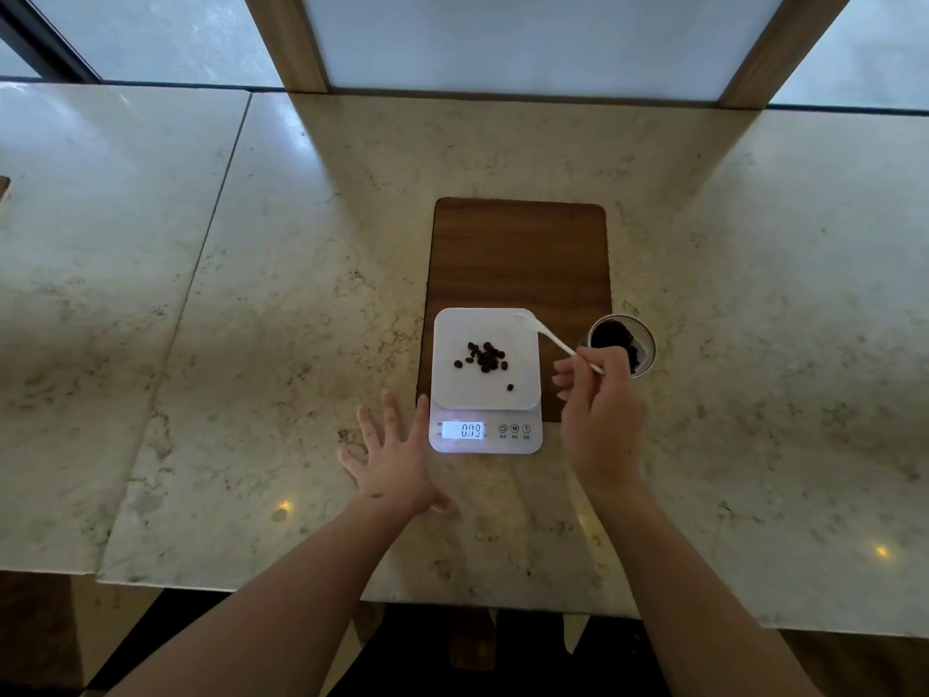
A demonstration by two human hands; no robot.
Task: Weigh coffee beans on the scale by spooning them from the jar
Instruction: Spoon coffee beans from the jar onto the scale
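Observation:
A white digital scale [523, 394] stands on the marble counter, its lit display reading 0.19. A small heap of dark coffee beans [483, 358] lies on its platform, with one bean apart near the front right. My right hand [595, 399] holds a white plastic spoon [545, 333]; the spoon's bowl hovers over the platform's back right corner. A glass jar [646, 334] with dark beans inside stands just right of the scale, partly hidden by my fingers. My left hand [394, 457] rests flat on the counter, fingers spread, left of the scale's display.
A dark wooden board [520, 254] lies under the scale's rear part and stretches away from me. The marble counter [251, 319] has a seam at the left and a front edge near my forearms. Windows with wooden posts line the far side.

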